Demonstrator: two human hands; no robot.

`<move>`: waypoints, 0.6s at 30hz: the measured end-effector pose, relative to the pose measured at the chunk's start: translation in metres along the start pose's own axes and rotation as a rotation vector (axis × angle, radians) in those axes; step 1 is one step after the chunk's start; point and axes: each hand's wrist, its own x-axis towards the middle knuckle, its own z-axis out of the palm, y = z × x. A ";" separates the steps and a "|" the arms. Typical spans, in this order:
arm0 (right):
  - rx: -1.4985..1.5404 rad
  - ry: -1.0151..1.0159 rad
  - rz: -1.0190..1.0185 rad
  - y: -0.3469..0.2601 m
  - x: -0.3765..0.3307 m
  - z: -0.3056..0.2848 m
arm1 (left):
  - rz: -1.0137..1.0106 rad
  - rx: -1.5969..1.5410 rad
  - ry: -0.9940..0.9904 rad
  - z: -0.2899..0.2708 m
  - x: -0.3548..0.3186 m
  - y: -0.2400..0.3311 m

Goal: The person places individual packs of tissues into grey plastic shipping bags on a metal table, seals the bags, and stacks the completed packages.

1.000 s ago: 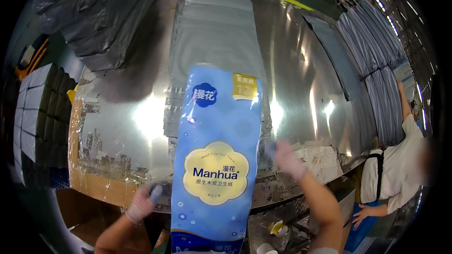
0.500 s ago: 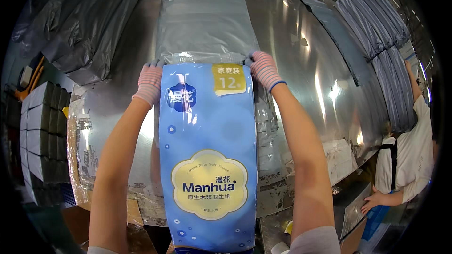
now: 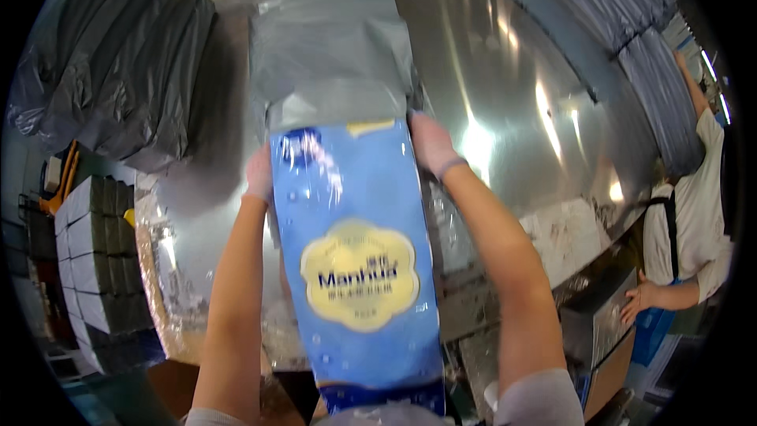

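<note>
Working at the blue package's (image 3: pixel 359 197) far right corner with the right hand (image 3: pixel 434 144), fingers partly curled; along its left side with the left hand (image 3: pixel 259 173), fingertips hidden. Cannot tell, through blur, how far closed or whether gripping anything. Lying lengthwise between both arms, far end now under the gray bag's (image 3: pixel 331 55) near edge, gold corner label (image 3: pixel 371 127) mostly covered; fully exposed half a second ago. Suggests bagging just begun. Farther out: metal tabletop (image 3: pixel 512 142), dark folded stack (image 3: pixel 118 55) at left.
</note>
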 end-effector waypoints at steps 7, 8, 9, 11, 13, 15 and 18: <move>-0.175 -0.298 -0.158 0.027 -0.133 0.004 | 0.185 0.565 -0.309 -0.033 -0.133 0.023; -0.272 -0.607 -0.152 0.018 -0.171 -0.006 | 0.151 0.382 -0.275 -0.024 -0.171 0.006; -0.334 -0.661 -0.311 0.031 -0.221 0.003 | 0.149 0.112 -0.083 -0.018 -0.206 -0.003; -0.343 -0.781 -0.323 0.038 -0.319 0.014 | 0.190 0.479 -0.439 -0.028 -0.258 0.004; -0.330 -1.131 -0.156 0.017 -0.337 -0.008 | 0.140 0.230 -0.421 0.000 -0.313 -0.028; -0.189 -0.840 -0.007 0.019 -0.306 -0.020 | 0.042 -0.362 -0.226 0.021 -0.323 -0.089; -0.040 -0.191 -0.110 0.016 -0.214 -0.024 | -0.011 -0.234 -0.039 -0.047 -0.271 0.001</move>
